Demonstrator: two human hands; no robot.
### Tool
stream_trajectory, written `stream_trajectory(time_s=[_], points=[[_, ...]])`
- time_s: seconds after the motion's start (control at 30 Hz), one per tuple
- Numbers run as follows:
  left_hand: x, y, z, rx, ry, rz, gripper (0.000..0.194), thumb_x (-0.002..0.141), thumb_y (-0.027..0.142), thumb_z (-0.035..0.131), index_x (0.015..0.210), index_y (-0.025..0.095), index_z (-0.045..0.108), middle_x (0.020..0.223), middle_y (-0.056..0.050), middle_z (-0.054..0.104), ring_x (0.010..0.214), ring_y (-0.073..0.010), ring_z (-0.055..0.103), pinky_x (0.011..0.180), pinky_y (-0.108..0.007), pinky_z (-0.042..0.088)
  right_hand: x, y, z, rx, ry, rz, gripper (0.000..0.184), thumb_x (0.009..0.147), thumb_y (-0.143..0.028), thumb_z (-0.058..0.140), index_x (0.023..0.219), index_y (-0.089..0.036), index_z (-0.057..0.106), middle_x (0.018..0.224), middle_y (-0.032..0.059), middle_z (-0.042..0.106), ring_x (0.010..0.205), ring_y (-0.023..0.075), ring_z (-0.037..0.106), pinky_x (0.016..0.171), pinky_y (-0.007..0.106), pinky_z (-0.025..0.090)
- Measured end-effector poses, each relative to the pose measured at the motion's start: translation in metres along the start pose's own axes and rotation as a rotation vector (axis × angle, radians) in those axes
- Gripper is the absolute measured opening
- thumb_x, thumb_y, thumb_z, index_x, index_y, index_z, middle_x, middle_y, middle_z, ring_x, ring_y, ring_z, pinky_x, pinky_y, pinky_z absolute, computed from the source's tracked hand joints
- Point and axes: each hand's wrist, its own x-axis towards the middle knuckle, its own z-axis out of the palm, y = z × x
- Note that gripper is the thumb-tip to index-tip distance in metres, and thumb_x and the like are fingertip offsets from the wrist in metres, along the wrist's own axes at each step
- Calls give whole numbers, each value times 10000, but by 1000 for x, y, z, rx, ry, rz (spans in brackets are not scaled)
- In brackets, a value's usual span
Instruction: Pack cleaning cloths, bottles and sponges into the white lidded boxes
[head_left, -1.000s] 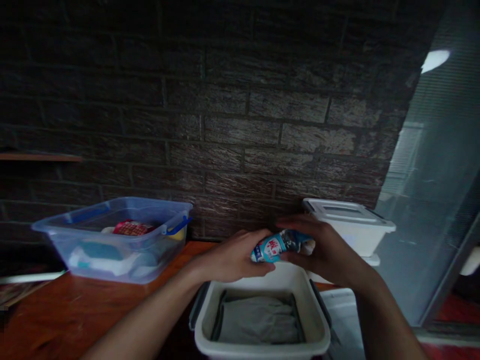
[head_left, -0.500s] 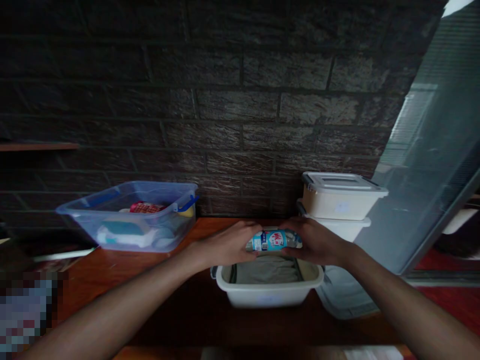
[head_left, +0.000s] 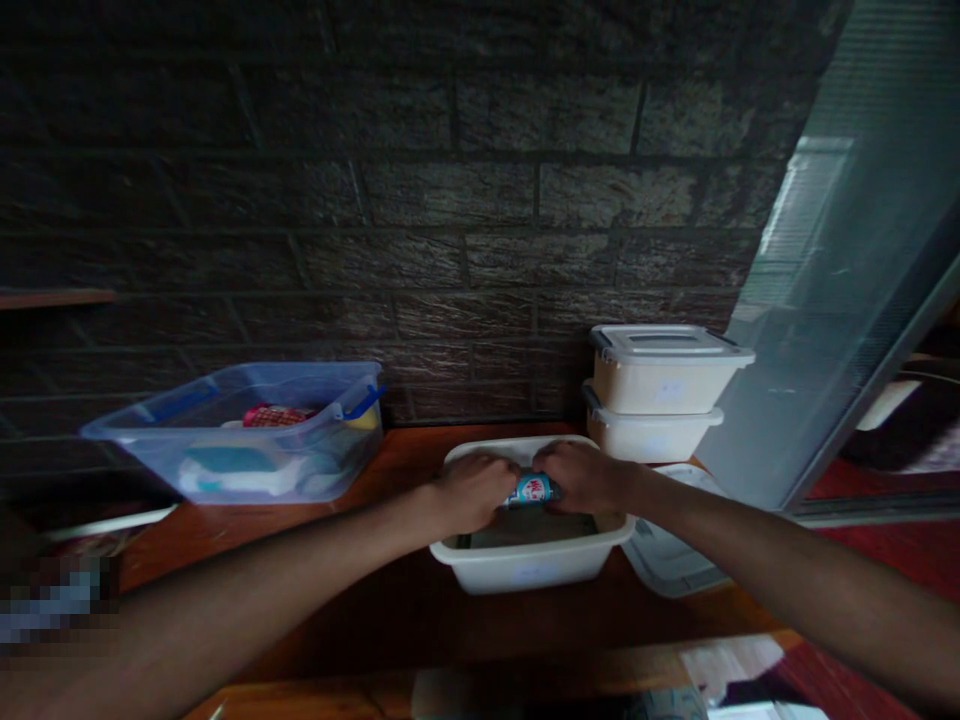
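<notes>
both hands (head_left: 478, 492) (head_left: 581, 478) grip a blue pack (head_left: 523, 491), red lettering (head_left: 536, 488) unreadable

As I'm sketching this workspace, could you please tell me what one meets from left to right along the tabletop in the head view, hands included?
Translucent blue plastic bin, left hand, blue-labelled package, right hand, stack of two white storage boxes.
</notes>
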Motion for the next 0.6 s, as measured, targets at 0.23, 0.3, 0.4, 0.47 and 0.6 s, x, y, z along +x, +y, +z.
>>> stream_trajectory(time_s=[0.23,0.3,0.4,0.47,0.6], points=[[22,6,19,88,-32,-9,165,789,44,628,869,96,762,884,-190,772,817,-319,728,776,-404,549,8,-10,6,-152,-74,57,296,754,-292,773,990,-113,765,985,183,775,922,351,745,749,383,562],[27,5,28,97,-23,-41,209,814,12,574,869,90,760,876,-193,768,798,-310,719,765,-405,538,8,-13,6,-172,-80,59,248,778,-243,745,986,-109,767,980,179,776,913,351,747,734,380,567],[30,3,38,101,0,-74,257,848,5,519,928,69,755,939,-222,760,836,-321,713,757,-409,515,7,-19,4,-186,-84,52,192,845,-158,651,986,-104,769,987,172,779,926,333,747,757,372,570],[28,3,39,96,18,-80,267,854,8,519,986,54,746,995,-233,751,890,-328,709,777,-407,504,7,-20,4,-193,-81,56,225,884,-104,570,990,-98,768,1004,177,777,945,323,744,780,376,568],[23,2,36,58,45,-52,303,880,7,469,1030,29,732,1010,-246,741,916,-334,703,808,-427,506,7,-20,5,-200,-79,67,252,899,-82,536,1001,-93,766,1014,183,774,964,328,739,788,383,564]])
